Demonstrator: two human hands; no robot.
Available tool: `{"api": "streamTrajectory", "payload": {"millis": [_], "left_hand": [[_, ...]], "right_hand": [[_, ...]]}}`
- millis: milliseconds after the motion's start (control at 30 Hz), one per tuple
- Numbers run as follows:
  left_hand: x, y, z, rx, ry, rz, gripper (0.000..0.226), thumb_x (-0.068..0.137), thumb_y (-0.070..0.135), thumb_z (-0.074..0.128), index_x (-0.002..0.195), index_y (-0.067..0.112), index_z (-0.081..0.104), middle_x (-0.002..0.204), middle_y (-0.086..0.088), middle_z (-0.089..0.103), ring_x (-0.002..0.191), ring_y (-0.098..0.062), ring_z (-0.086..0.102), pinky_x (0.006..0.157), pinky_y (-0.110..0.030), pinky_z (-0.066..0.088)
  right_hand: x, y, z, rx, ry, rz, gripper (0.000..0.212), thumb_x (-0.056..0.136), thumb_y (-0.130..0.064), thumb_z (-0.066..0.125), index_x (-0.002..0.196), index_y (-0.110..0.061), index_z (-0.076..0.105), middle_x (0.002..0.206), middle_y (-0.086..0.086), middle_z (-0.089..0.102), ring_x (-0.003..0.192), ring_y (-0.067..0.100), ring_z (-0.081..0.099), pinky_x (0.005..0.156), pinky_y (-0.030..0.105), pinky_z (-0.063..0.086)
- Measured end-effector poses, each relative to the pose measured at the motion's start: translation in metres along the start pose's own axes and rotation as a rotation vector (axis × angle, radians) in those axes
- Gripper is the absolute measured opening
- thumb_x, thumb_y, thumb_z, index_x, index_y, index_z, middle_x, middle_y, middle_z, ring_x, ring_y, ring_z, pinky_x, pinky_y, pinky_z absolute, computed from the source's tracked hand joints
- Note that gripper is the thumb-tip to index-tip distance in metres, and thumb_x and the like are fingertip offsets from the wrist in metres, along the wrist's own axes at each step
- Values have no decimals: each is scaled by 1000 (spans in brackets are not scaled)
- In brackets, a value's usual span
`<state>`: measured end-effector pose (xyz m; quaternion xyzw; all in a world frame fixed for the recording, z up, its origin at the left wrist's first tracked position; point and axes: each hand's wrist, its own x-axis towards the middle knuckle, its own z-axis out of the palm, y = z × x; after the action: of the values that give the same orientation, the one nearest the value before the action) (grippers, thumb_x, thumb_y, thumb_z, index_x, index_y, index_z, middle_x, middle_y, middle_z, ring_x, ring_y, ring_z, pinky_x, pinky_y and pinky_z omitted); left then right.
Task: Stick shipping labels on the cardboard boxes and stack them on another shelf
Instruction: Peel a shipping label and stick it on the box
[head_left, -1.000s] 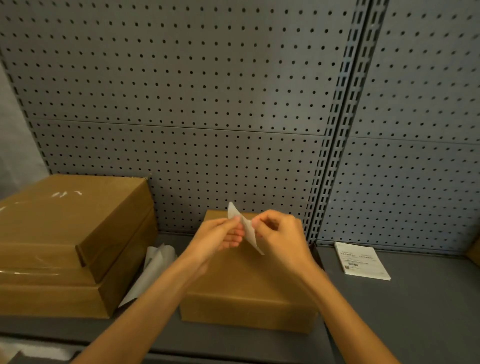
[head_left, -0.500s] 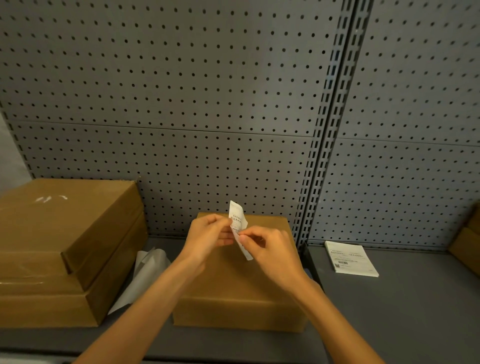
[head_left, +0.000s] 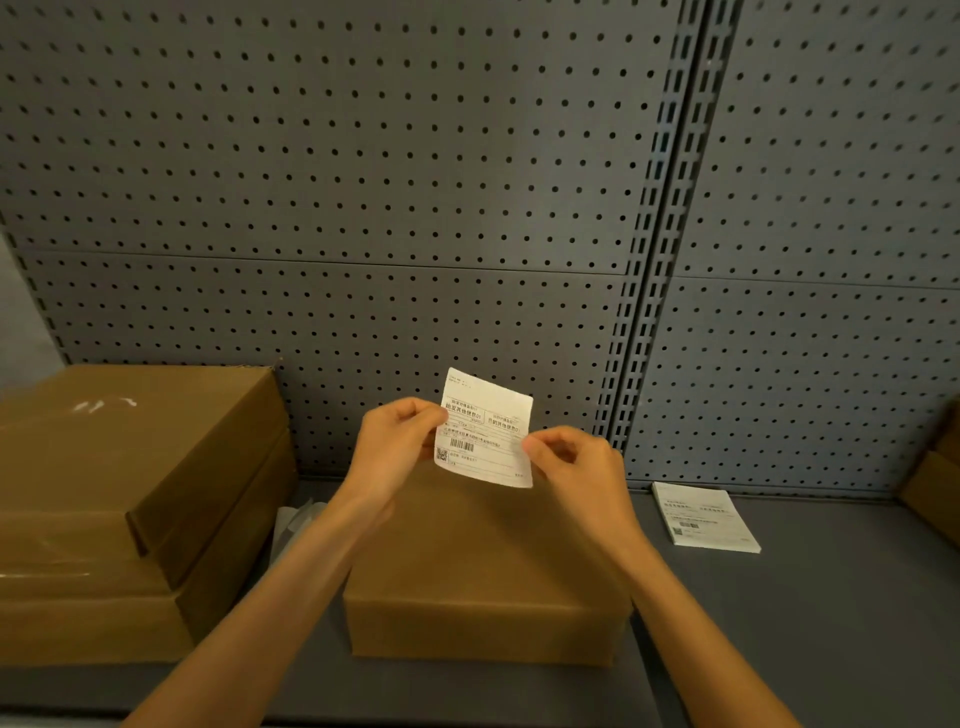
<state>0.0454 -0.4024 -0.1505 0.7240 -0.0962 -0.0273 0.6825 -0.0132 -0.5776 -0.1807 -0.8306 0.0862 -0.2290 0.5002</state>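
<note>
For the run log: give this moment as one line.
both hands: left, right hold label | above box | not yet stuck

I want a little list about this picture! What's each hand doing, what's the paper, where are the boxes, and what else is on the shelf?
left hand: pinches the left edge of the shipping label
right hand: pinches the label's right edge
shipping label: white, printed side facing the camera, held up above the box
middle box: brown cardboard, on the grey shelf, no label on its top yet
left boxes: two stacked, the top one askew
label stack: lies flat on the shelf, right of the middle box
crumpled white paper: between the left boxes and the middle box
</note>
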Motion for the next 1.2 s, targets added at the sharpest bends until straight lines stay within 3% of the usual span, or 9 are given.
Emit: {"api": "streamTrajectory", "payload": {"millis": [133,233,400,533,733,1067,1200], "left_hand": [[1,-5,0,-28,-11,-31,18,93,12,53,91,2,67,88,-1,75,86,-16,70,76,-26,55],[3,-12,0,-16,-12,-37,16,93,13,54,90,4,68,88,-1,74,84,-14,70,72,-23,55],[14,-29,0,207,48,32,10,87,13,64,80,9,70,80,1,73,71,-13,68,62,-16,51],[22,-50,2,487,54,107,9,86,18,66,78,17,69,78,5,70,66,-4,63,60,-16,50],[29,-69,2,708,54,153,11,88,21,64,85,14,72,79,4,67,62,1,52,52,-7,32],[31,-78,3,834,28,227,10,88,19,62,81,15,69,73,5,64,67,-9,60,57,-17,46],[31,-79,3,874,12,232,10,87,17,62,78,16,66,71,2,65,67,-12,61,64,-31,54]], "right_hand": [[7,7,3,48,-7,88,11,90,-28,63,86,-19,68,89,-7,71,86,11,68,81,34,57],[11,7,2,72,-20,123,16,91,-22,63,77,-15,66,82,-6,70,77,14,66,75,32,55],[19,14,1,3,-7,183,23,91,-22,62,84,-1,67,78,1,69,69,14,60,74,37,54],[22,25,7,-132,-42,213,26,89,-22,64,71,-4,65,68,4,64,61,14,53,63,31,48],[23,34,19,-341,-83,179,23,92,-24,61,83,-5,71,71,-2,61,54,5,50,47,14,36],[26,41,26,-458,-82,150,19,90,-23,62,82,-9,72,73,3,66,56,11,54,59,30,50],[24,42,28,-488,-75,140,19,89,-21,61,80,-7,70,76,7,68,63,19,60,62,35,52]]}}
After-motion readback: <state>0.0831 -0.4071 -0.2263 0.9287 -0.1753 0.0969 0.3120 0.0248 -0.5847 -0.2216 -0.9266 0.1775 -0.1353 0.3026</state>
